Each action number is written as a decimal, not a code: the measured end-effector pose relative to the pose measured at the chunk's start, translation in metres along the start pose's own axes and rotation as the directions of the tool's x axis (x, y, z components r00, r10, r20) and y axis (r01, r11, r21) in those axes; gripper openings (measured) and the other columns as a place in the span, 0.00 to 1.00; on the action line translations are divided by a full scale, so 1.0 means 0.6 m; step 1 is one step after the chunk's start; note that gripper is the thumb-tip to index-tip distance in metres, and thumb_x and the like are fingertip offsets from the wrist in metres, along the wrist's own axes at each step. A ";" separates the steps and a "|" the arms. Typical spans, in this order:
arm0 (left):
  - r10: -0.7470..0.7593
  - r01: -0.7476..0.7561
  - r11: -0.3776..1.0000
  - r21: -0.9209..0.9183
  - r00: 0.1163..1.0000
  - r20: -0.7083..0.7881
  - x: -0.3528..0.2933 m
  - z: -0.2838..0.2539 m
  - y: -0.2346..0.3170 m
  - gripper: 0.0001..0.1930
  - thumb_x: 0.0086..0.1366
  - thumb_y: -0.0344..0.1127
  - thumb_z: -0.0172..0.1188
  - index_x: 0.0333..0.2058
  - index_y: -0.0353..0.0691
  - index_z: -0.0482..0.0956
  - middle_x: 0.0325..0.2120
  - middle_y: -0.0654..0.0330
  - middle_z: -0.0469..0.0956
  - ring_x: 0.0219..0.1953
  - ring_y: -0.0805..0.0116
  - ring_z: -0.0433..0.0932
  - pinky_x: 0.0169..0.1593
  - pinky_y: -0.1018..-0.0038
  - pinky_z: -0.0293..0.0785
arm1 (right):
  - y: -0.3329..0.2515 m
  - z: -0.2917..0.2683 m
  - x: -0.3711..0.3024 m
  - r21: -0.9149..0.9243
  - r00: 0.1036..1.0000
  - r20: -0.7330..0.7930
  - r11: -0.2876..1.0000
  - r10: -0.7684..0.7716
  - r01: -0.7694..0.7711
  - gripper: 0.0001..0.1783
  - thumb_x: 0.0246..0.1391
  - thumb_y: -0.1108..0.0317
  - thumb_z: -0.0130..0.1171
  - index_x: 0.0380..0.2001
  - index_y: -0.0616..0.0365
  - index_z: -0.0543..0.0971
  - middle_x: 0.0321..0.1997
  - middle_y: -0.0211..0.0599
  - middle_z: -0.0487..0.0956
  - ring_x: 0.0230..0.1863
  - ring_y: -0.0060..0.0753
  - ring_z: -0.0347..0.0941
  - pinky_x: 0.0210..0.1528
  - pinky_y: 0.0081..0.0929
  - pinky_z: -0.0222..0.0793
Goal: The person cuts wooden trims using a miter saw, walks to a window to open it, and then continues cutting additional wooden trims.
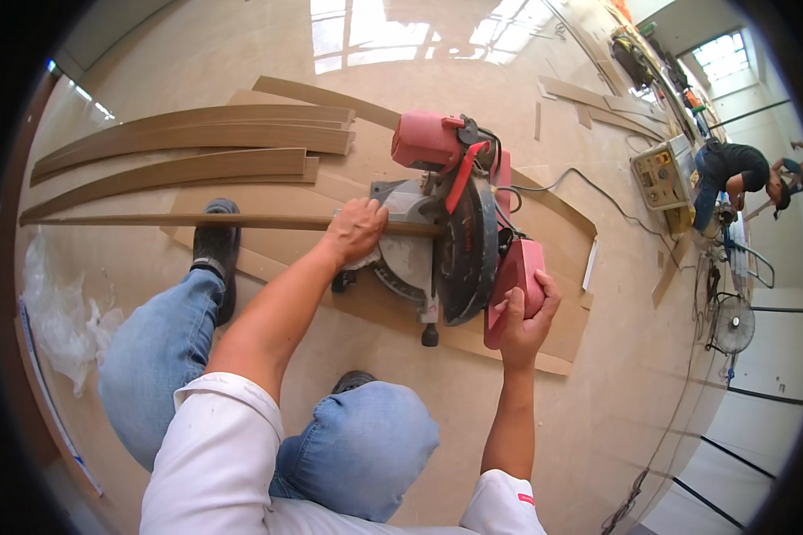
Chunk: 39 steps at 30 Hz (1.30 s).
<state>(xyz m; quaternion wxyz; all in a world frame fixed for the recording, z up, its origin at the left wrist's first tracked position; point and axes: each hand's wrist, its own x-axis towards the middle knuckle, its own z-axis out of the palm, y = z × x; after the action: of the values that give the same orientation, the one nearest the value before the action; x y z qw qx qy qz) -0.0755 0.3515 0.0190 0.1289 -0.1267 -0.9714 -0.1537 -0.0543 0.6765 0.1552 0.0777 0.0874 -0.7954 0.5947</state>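
Observation:
A red and black miter saw (470,259) stands on flat cardboard in front of me. My right hand (525,325) is closed round its red handle (528,267) on the right side. A long, narrow brown wooden strip (196,221) runs from the far left onto the saw's table, its right end reaching the dark blade guard. Close to that guard, my left hand (359,230) presses down with its fingers wrapped over the strip. The guard hides the blade, so I cannot tell whether it touches the strip.
Brown boards (196,134) lie stacked beyond the strip. A power cord (580,178) trails right across the floor. Clear plastic sheeting (67,312) is at the left, near my foot. A person (740,174) bends over at the far right, near a metal-cased machine (662,174) and a fan (734,323).

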 end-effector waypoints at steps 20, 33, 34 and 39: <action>-0.220 0.252 0.967 0.028 0.779 0.588 0.014 -0.132 -0.076 0.24 0.60 0.53 0.68 0.40 0.35 0.77 0.39 0.45 0.81 0.47 0.44 0.79 0.51 0.55 0.75 | -0.206 0.081 0.443 -0.164 0.866 0.434 0.967 0.249 -0.196 0.18 0.61 0.59 0.63 0.45 0.62 0.74 0.33 0.38 0.79 0.29 0.28 0.78 0.28 0.26 0.77; -0.213 0.237 0.961 0.145 0.294 0.932 -0.064 -0.236 -0.273 0.36 0.56 0.65 0.69 0.50 0.39 0.81 0.47 0.46 0.82 0.52 0.46 0.79 0.55 0.55 0.74 | -0.192 0.076 0.470 -0.133 0.872 0.441 0.976 0.214 -0.173 0.24 0.63 0.52 0.61 0.51 0.61 0.74 0.33 0.36 0.81 0.29 0.24 0.79 0.27 0.21 0.77; -0.217 0.238 0.960 0.150 0.286 0.934 -0.090 -0.232 -0.295 0.36 0.56 0.65 0.69 0.50 0.39 0.81 0.47 0.46 0.82 0.52 0.46 0.79 0.55 0.55 0.74 | -0.191 0.079 0.469 -0.128 0.869 0.443 0.975 0.219 -0.180 0.24 0.63 0.52 0.61 0.51 0.61 0.74 0.33 0.36 0.81 0.29 0.24 0.79 0.27 0.21 0.77; -0.338 0.216 0.931 0.294 0.210 0.917 -0.194 -0.179 -0.406 0.37 0.55 0.68 0.67 0.49 0.39 0.83 0.48 0.47 0.82 0.52 0.48 0.79 0.55 0.56 0.75 | -0.205 0.080 0.464 -0.196 0.868 0.421 0.961 0.264 -0.198 0.25 0.62 0.53 0.61 0.53 0.61 0.74 0.35 0.36 0.81 0.30 0.25 0.79 0.27 0.23 0.77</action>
<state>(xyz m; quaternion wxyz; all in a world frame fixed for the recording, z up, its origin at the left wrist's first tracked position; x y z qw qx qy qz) -0.0136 0.0675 0.0190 -0.5063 -0.0112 -0.8621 -0.0166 -0.2978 0.5833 0.3197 -0.1709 0.1183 -0.8381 0.5043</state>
